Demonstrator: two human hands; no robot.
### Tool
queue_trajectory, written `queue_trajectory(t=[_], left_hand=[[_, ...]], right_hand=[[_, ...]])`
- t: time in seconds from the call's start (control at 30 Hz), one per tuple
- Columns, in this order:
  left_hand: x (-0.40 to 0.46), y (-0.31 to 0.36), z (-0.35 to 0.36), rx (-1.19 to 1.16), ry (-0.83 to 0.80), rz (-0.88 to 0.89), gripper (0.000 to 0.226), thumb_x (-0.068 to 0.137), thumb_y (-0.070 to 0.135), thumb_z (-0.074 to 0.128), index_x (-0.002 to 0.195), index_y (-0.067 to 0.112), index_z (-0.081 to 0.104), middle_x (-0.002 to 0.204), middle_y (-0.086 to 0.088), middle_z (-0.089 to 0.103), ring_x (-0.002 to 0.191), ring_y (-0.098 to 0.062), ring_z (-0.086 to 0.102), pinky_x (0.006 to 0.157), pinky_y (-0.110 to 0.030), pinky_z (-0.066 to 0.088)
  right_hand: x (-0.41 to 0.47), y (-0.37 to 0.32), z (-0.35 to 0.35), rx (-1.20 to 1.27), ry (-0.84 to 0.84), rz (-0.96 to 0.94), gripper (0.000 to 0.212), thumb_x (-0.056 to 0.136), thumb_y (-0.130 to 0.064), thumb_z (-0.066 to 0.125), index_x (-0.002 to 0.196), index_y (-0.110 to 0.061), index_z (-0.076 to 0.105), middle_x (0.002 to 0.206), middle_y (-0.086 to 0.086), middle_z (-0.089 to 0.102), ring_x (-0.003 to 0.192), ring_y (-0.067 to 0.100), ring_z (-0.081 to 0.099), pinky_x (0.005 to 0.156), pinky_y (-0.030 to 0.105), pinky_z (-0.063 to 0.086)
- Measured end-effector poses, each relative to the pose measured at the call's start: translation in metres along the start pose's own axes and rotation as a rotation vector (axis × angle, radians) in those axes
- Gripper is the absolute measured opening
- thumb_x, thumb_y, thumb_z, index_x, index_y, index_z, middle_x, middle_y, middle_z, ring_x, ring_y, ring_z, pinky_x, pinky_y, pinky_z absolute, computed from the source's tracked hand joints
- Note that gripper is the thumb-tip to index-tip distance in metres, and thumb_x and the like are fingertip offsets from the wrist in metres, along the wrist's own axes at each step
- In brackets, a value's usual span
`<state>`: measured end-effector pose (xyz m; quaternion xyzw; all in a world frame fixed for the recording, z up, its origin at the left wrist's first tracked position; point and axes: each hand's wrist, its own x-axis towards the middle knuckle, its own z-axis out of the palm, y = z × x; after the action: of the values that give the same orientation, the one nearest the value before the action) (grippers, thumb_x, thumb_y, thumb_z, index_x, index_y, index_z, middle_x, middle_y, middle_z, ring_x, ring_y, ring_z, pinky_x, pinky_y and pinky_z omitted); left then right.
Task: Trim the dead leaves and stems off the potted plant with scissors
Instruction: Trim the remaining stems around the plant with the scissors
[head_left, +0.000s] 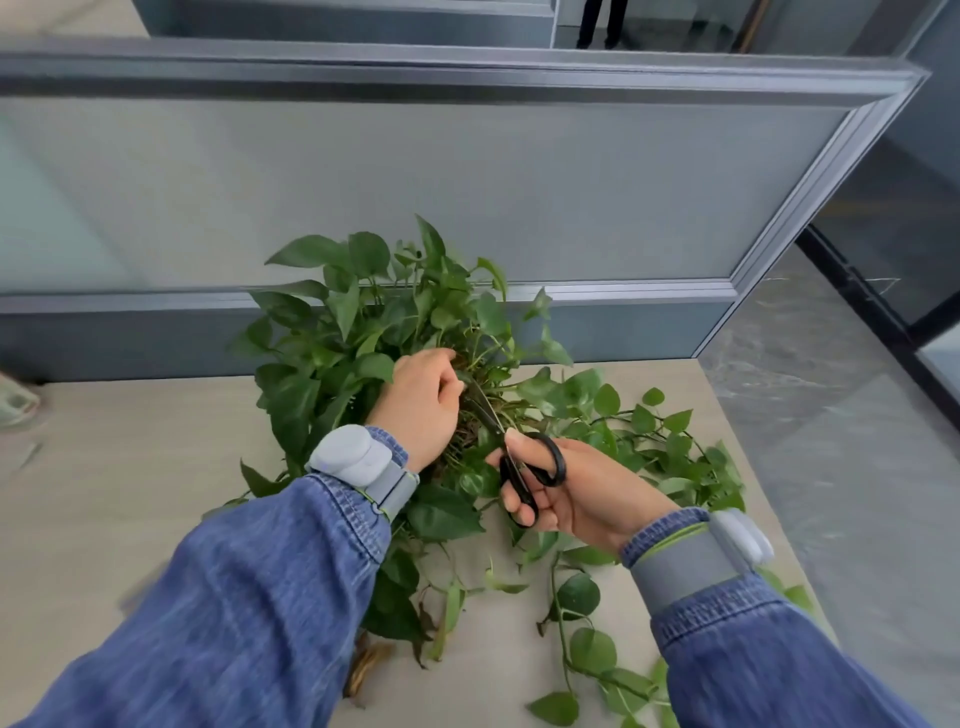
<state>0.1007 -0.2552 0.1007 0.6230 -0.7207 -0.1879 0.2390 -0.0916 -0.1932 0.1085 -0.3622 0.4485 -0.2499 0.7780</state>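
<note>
So the potted plant (363, 332) sits on a light wood-look desk (104, 493), pushed up against a grey partition panel (415, 182), and it's a trailing thing with heart-shaped green leaves, with the pot itself totally buried under foliage so I can't make it out. The right hand (576, 493) has the black-handled scissors (519, 457) gripped through the loops, thumb in the upper one and fingers curled round the lower, with the blades pointing up and away from that grip into the tangle of stems at the middle of the plant; the tips are lost in there, so I can't tell how far apart the blades are. Just past the blade tips, the left hand (423, 400) is curled in, fingers pinching or pulling at stems right where the scissors go in, though exactly what it's got hold of is hidden. To the right of the scissor grip and below it, long vines (670, 447) sprawl across the desk, and nearer the wearer a few brown, dried leaves (366, 662) lie by the left sleeve. Both wrists wear grey bands (696, 566) over denim cuffs. No readable writing or logos anywhere.
</note>
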Motion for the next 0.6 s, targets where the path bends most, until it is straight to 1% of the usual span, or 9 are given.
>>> queue_trajectory(t=[0.13, 0.23, 0.3, 0.4, 0.5, 0.57, 0.6], left_hand=[[-0.007, -0.004, -0.006, -0.071, -0.037, -0.017, 0.019, 0.092, 0.018, 0.056, 0.075, 0.010, 0.057, 0.139, 0.001, 0.051, 0.128, -0.023, 0.041, 0.103, -0.030, 0.027], [-0.013, -0.007, -0.009, -0.076, -0.043, -0.010, 0.019, 0.090, 0.020, 0.060, 0.072, 0.014, 0.057, 0.143, 0.003, 0.048, 0.127, -0.022, 0.037, 0.104, -0.026, 0.023], [-0.015, -0.009, -0.010, -0.058, -0.061, 0.008, 0.018, 0.089, 0.021, 0.061, 0.074, 0.013, 0.060, 0.146, 0.003, 0.044, 0.129, -0.021, 0.034, 0.106, -0.026, 0.020], [-0.017, -0.010, -0.009, -0.009, -0.092, 0.042, 0.015, 0.089, 0.019, 0.061, 0.075, 0.012, 0.062, 0.149, 0.003, 0.039, 0.130, -0.018, 0.030, 0.103, -0.020, 0.016], [-0.018, -0.009, -0.008, 0.023, -0.092, 0.072, 0.014, 0.088, 0.017, 0.062, 0.075, 0.012, 0.063, 0.150, 0.001, 0.038, 0.130, -0.021, 0.030, 0.107, -0.025, 0.017], [-0.019, -0.008, -0.008, 0.035, -0.090, 0.081, 0.014, 0.088, 0.018, 0.062, 0.075, 0.012, 0.063, 0.151, 0.002, 0.037, 0.129, -0.022, 0.031, 0.109, -0.029, 0.020], [-0.019, -0.008, -0.008, 0.044, -0.093, 0.085, 0.014, 0.088, 0.019, 0.061, 0.075, 0.014, 0.063, 0.151, 0.003, 0.037, 0.128, -0.022, 0.031, 0.110, -0.033, 0.022]], right_hand=[[0.007, 0.001, 0.002, 0.048, -0.010, 0.003, 0.045, 0.087, -0.044, 0.069, 0.109, -0.006, 0.063, 0.073, 0.012, 0.065, 0.054, 0.017, 0.057, 0.043, 0.019, 0.045], [0.008, 0.006, -0.001, 0.067, -0.024, -0.012, 0.046, 0.088, -0.042, 0.069, 0.112, -0.003, 0.062, 0.073, 0.012, 0.063, 0.054, 0.017, 0.056, 0.043, 0.019, 0.043], [0.006, 0.012, -0.005, 0.042, -0.017, -0.029, 0.047, 0.088, -0.041, 0.070, 0.113, -0.002, 0.063, 0.073, 0.013, 0.063, 0.052, 0.016, 0.055, 0.042, 0.019, 0.040], [0.003, 0.017, -0.010, -0.041, 0.004, -0.017, 0.050, 0.088, -0.042, 0.072, 0.116, -0.001, 0.063, 0.073, 0.013, 0.064, 0.052, 0.016, 0.056, 0.042, 0.019, 0.041], [0.002, 0.014, -0.012, -0.225, 0.025, 0.015, 0.061, 0.082, -0.049, 0.075, 0.117, -0.001, 0.059, 0.072, 0.009, 0.067, 0.053, 0.016, 0.057, 0.048, 0.022, 0.040], [0.002, 0.009, -0.011, -0.340, 0.035, 0.023, 0.055, 0.082, -0.050, 0.073, 0.111, -0.005, 0.059, 0.070, 0.007, 0.069, 0.051, 0.014, 0.057, 0.052, 0.026, 0.037], [0.003, 0.007, -0.010, -0.375, 0.041, 0.024, 0.051, 0.082, -0.049, 0.072, 0.109, -0.007, 0.060, 0.069, 0.007, 0.069, 0.050, 0.014, 0.057, 0.052, 0.027, 0.035]])
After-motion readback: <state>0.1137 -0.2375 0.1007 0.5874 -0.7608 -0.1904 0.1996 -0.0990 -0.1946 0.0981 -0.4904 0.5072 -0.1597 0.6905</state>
